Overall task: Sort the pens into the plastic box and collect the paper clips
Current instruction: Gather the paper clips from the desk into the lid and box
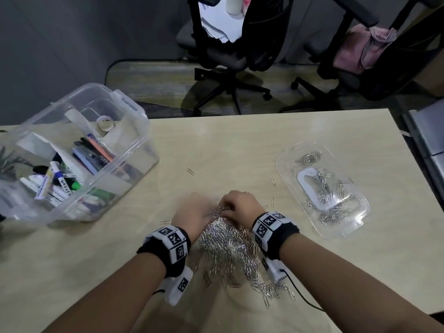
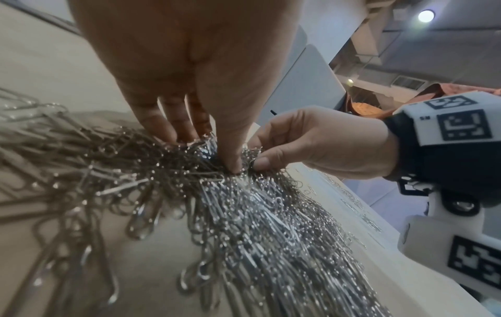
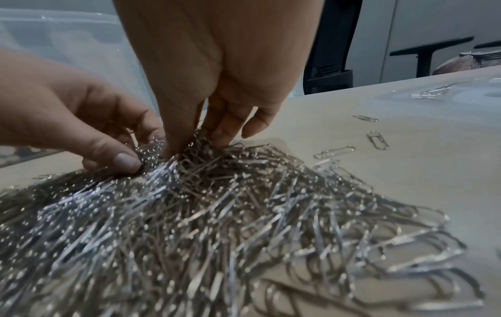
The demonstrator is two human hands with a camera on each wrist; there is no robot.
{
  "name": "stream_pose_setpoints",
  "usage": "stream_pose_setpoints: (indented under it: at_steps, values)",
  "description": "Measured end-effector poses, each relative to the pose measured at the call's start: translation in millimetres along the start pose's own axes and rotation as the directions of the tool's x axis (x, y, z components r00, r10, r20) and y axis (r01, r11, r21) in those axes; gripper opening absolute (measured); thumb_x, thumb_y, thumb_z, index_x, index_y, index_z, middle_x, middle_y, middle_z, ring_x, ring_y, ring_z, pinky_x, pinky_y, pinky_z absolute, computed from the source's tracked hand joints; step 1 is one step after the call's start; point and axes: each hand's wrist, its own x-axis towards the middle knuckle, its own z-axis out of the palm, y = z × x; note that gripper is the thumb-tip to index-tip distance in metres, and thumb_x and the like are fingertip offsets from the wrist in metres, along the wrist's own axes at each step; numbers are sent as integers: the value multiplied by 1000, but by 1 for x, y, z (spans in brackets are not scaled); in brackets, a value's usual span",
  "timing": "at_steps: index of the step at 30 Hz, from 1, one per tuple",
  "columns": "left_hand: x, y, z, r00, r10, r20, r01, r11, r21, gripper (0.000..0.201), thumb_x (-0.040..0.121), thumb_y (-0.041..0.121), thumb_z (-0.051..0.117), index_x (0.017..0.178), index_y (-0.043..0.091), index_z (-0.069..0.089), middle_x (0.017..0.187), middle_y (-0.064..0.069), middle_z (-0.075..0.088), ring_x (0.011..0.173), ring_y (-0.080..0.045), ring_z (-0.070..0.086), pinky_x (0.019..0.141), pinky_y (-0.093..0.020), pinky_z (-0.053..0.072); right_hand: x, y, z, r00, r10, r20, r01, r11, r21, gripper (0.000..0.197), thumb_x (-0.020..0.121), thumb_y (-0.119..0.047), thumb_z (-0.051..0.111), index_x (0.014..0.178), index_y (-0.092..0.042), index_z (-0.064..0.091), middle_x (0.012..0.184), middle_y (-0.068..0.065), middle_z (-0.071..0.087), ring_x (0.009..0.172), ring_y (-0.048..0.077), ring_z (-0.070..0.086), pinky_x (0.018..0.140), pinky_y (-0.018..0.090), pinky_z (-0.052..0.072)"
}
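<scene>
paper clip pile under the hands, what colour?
Shiny silver metal, all of it. The paper clip pile shows best in the right wrist view.

Shiny silver metal paper clips [image 1: 230, 246] lie on a matt pale wood-grain counter [image 1: 240, 145]; the plastic box [image 1: 134, 150] and lid [image 1: 360, 212] are clear, glossy plastic.

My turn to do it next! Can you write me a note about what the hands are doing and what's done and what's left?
Left hand and right hand: both pinch clips at the far edge of the pile on the table.
Pens: in the box, at left; none seen on the table.
Lid, at right: holds some clips.
Strays: a few lie around the pile.
Done: the pens, it seems.
Left: most clips, probably into the lid.
</scene>
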Motion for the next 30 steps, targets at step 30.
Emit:
stream_pose_setpoints:
  at_steps: [30]
  values:
    - [-30,-4,-204,852,-98,-514,-33,970,-241,9,77,18,78,84,16,73,84,-2,70,80,-16,64,76,-26,48,13,-99,-134,966,-232,-115,251,950,186,12,78,-14,77,88,-8,75,69,1,67,50,-5,54,56,6,42]
